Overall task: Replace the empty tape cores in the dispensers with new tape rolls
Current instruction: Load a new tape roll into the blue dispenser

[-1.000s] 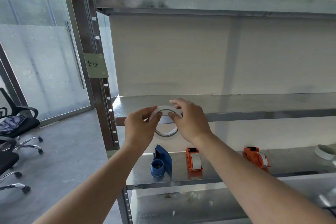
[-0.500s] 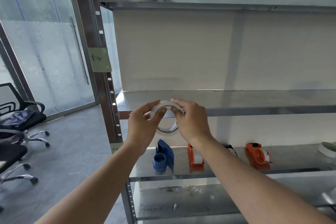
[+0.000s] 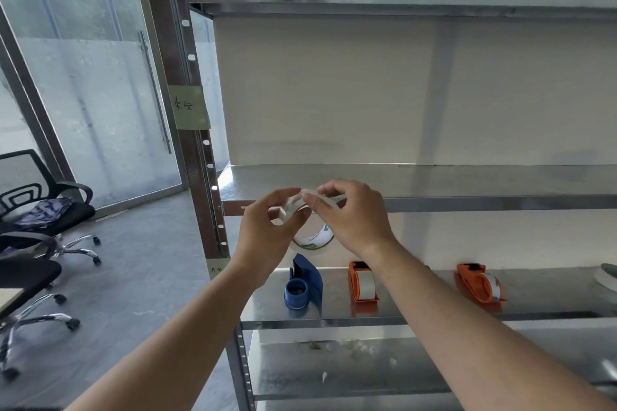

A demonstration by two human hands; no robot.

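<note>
Two bare hands are holding a clear tape roll [image 3: 314, 239] in the air directly above the blue dispenser [image 3: 303, 287], which is sitting on a metal shelf [image 3: 417, 307]. The left hand [image 3: 267, 227] is curling around the roll's left side, while the right hand [image 3: 350, 220] is pinching its top rim, probably picking at the loose end. The roll's open centre is facing the person. The dispenser's hub is lying straight below and nearer the left hand, so a short downward move is probably coming.
</note>
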